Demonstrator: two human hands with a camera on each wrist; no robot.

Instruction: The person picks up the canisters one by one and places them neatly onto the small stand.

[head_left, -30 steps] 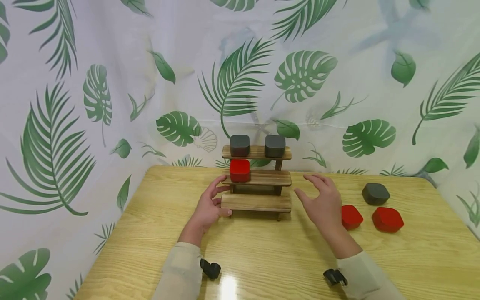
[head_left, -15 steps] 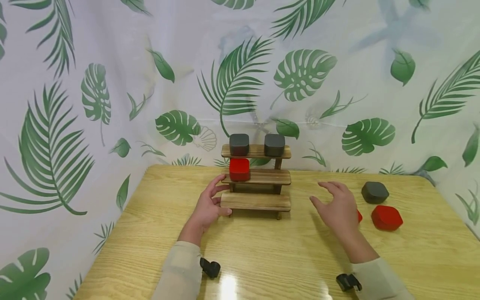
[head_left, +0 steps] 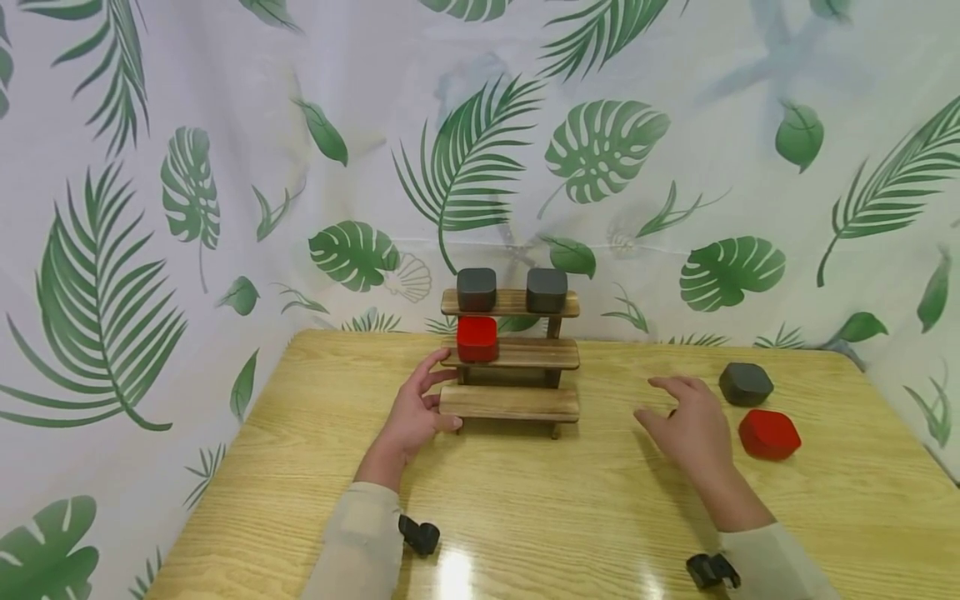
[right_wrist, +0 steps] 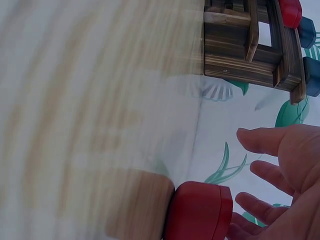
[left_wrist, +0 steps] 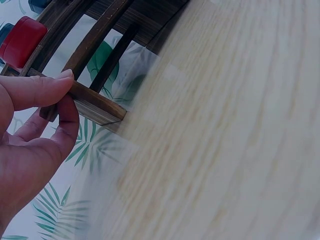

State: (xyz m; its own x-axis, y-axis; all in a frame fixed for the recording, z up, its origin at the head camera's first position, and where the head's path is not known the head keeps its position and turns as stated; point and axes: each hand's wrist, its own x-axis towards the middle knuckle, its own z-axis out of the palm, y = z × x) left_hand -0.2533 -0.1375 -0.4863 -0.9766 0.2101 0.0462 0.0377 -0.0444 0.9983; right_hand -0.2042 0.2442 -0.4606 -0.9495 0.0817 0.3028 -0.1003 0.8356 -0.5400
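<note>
A three-step wooden stand (head_left: 510,402) sits at the back of the table. Its top step bears two dark grey blocks (head_left: 476,288) (head_left: 546,289); the middle step bears a red block (head_left: 477,338). My left hand (head_left: 438,398) pinches the left end of the lowest step, thumb on the wood (left_wrist: 95,100). My right hand (head_left: 675,408) hovers to the right of the stand, fingers spread, holding nothing. In the right wrist view a red block (right_wrist: 200,212) lies on the table just under those fingers; the head view hides it behind the hand.
Another red block (head_left: 768,434) and a dark grey block (head_left: 746,384) lie on the table (head_left: 525,500) to the right of my right hand. A leaf-print curtain (head_left: 225,167) closes off the back and left sides.
My right hand has moved right, away from the stand, and now covers the nearer red block on the table. The left hand has kept its hold on the lowest step.
</note>
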